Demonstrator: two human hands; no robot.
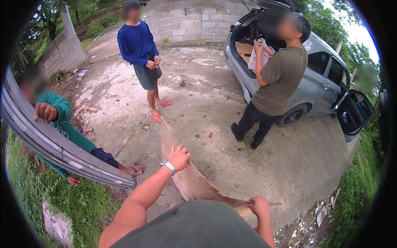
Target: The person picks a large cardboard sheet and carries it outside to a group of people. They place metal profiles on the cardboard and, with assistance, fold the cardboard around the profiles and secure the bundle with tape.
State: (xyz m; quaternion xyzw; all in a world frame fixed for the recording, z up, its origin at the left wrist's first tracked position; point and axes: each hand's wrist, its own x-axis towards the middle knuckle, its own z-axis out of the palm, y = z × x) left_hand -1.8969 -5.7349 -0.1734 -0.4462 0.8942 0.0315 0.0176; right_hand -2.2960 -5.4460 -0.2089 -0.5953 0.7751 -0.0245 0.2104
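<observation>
A thin, worn brown sheet, like plywood or cardboard, stands on edge in front of my body with its far end tapering toward the middle of the concrete. My left hand, with a metal watch at the wrist, grips the sheet's upper edge, fingers over the top. At the near right end, my right hand is closed around the sheet's edge. The lower part of the sheet is partly hidden behind my torso.
Left, a person in green stands behind a bundle of long grey metal bars. Ahead is a person in blue. To the right, another person holds a pale cloth by a silver car with its back open. Rubble lies near right.
</observation>
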